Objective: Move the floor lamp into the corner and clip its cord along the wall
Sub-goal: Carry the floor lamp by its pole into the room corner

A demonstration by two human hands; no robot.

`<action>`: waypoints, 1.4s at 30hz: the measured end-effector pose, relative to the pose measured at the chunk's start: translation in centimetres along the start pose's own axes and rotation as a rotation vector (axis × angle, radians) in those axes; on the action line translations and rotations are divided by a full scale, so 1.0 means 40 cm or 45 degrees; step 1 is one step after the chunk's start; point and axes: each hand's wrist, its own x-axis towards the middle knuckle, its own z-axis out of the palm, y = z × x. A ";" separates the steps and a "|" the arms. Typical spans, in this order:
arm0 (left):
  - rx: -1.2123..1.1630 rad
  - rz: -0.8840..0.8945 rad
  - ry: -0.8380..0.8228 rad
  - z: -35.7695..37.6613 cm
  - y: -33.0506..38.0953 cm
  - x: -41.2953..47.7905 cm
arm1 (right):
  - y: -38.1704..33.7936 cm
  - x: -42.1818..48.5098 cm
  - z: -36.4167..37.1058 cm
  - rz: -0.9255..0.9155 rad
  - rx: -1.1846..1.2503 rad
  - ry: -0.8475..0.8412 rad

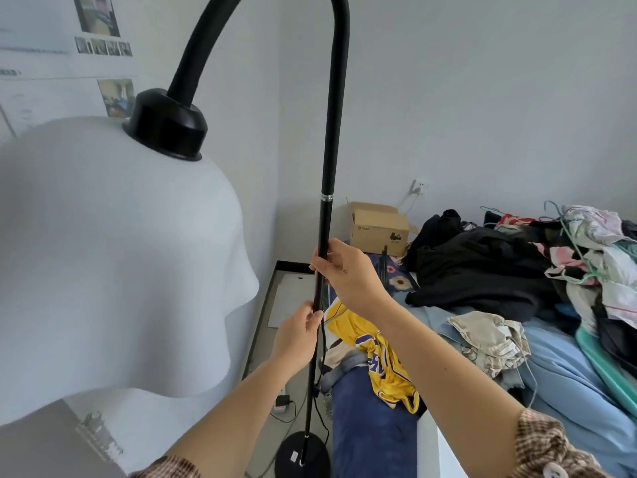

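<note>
— While both hands are gripping the pole (323,236), is the floor lamp (310,305) standing on the floor or being carried?

— I cannot tell for certain. The round base (301,457) is sitting low in the narrow gap between the wall and the bed (568,357), close to the floor, with the pole leaning a little. The right hand (348,270) is wrapping around the pole higher up; the left hand (298,334) is closing on it just below. Two stacked grips like that are probably there to keep a tall, top-heavy lamp from swinging.

— Top-heavy because of the shade?

— Likely. The white shade (113,257) is hanging off the curved neck (262,39) on the left, near the wall with the photos, so its weight is pulling to that side.

— And the cord?

— One black cord (324,350) is dangling loose beside the pole, below the left hand, running down towards the base. It is not clipped to anything yet.

— Count things for me.

— One lamp, two hands, one cardboard box (381,231) in the far corner, one wall socket (422,184) above it, one yellow jersey (379,346) on the bed, and a clothes heap (517,267) I am not managing to count.
</note>
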 end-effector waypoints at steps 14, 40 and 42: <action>-0.156 0.273 -0.251 -0.084 0.053 -0.264 | -0.188 -0.315 -0.027 0.030 0.001 0.295; -0.325 0.816 -1.210 0.106 0.335 -1.163 | -0.406 -1.373 -0.203 0.567 -0.180 1.208; -0.324 0.823 -1.284 0.171 0.389 -1.247 | -0.391 -1.473 -0.265 0.613 -0.211 1.272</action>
